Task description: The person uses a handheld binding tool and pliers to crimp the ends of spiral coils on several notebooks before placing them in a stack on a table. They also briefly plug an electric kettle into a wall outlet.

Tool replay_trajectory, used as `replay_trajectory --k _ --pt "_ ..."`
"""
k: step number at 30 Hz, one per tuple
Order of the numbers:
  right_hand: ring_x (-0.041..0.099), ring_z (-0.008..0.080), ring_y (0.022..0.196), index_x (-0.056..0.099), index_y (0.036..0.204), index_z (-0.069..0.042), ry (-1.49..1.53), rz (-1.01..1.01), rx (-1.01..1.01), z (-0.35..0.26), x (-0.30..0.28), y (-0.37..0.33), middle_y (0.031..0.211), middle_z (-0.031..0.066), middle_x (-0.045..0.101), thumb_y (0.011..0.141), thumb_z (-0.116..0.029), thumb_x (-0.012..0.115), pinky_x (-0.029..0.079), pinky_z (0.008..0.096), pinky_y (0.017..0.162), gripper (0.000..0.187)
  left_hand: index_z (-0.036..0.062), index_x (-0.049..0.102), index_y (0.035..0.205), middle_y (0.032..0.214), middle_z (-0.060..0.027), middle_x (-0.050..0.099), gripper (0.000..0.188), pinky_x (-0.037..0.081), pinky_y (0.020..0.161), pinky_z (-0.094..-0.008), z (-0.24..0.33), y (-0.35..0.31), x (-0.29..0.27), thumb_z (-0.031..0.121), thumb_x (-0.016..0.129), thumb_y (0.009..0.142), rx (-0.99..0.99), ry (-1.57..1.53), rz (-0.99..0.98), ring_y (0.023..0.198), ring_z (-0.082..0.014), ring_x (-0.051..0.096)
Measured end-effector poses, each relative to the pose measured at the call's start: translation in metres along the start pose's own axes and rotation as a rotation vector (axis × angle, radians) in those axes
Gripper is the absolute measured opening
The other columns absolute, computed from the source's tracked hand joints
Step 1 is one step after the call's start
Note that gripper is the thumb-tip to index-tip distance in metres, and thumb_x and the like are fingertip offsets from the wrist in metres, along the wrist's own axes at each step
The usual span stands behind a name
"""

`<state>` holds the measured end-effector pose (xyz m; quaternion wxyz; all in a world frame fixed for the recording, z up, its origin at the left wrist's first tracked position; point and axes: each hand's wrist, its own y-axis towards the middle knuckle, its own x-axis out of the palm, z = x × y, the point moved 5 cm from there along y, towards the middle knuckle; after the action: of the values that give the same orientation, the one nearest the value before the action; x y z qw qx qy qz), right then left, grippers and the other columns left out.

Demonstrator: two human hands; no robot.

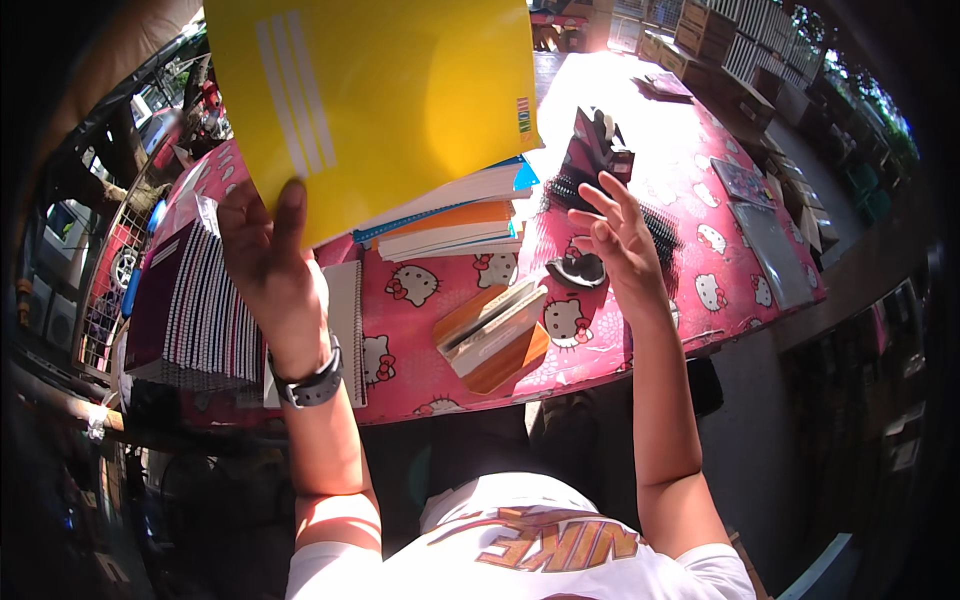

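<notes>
My left hand, with a dark watch on its wrist, grips the lower left corner of a yellow notebook cover with white lines, thumb on top. The cover is raised over the table, and its top runs out of view. Whether pages lie behind it I cannot tell. My right hand is held up with fingers apart and nothing in it. Beneath the cover sits a pile of blue- and orange-covered paper stacks. Black binding coils lie behind my right hand, and a black curved piece lies beside it.
A pink patterned cloth covers the table. At left stands a pile of dark-covered spiral notebooks, beside a white spiral pad. A slotted wooden block is near the front edge. Clear plastic packets lie at right.
</notes>
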<state>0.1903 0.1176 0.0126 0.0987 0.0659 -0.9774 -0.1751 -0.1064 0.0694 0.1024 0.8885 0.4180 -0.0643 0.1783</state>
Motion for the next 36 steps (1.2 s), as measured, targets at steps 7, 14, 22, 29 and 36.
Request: replay_trajectory --k 7,14,22,29,36 --pt "0.054 0.0107 0.094 0.053 0.114 -0.006 0.187 -0.262 0.059 0.047 -0.007 0.024 0.101 0.0024 0.06 0.075 -0.009 0.07 0.042 0.0272 0.085 0.043 0.0078 0.044 0.1 0.098 -0.0006 0.051 0.025 0.038 0.083 -0.0243 -0.038 -0.118 -0.013 -0.002 0.058 0.082 -0.248 -0.232 0.066 0.092 -0.0083 0.049" --pt "0.055 0.0064 0.082 0.064 0.092 -0.008 0.102 -0.17 0.096 0.099 -0.029 0.01 0.084 -0.0036 0.061 0.076 0.0 0.066 0.045 0.0251 0.077 0.018 0.0087 0.043 0.1 0.101 0.0007 0.054 0.023 0.042 0.083 -0.0251 -0.075 -0.163 -0.032 -0.003 0.055 0.084 -0.353 -0.251 -0.049 0.095 -0.0077 0.051" --pt "0.057 0.0064 0.081 0.066 0.094 -0.007 0.021 -0.23 0.308 0.121 -0.045 -0.002 0.087 -0.0011 0.065 0.074 0.001 0.067 0.046 0.0254 0.075 0.022 0.0055 0.042 0.095 0.091 -0.0003 0.051 0.022 0.041 0.077 -0.0211 -0.071 -0.175 -0.031 -0.006 0.056 0.082 -0.491 -0.086 -0.151 0.085 -0.0059 0.048" --pt "0.061 0.0184 0.07 0.065 0.093 -0.009 -0.53 -0.295 0.109 0.126 -0.011 -0.081 0.076 0.0073 0.064 0.078 -0.012 0.066 0.047 0.0285 0.066 0.015 0.0025 0.048 0.101 0.093 -0.0019 0.055 0.019 0.041 0.079 -0.0222 -0.131 -0.188 -0.104 -0.005 0.052 0.084 -0.601 0.235 -0.057 0.087 -0.0082 0.05" --pt "0.059 0.0298 0.082 0.064 0.09 -0.008 -0.95 -0.542 0.336 0.112 -0.026 -0.08 0.081 0.013 0.061 0.074 -0.001 0.056 0.047 0.0366 0.074 0.019 -0.0011 0.044 0.121 0.105 -0.0092 0.055 0.047 0.035 0.092 -0.028 -0.085 -0.123 -0.06 0.018 0.058 0.081 -0.412 -0.308 0.081 0.101 -0.0164 0.05"
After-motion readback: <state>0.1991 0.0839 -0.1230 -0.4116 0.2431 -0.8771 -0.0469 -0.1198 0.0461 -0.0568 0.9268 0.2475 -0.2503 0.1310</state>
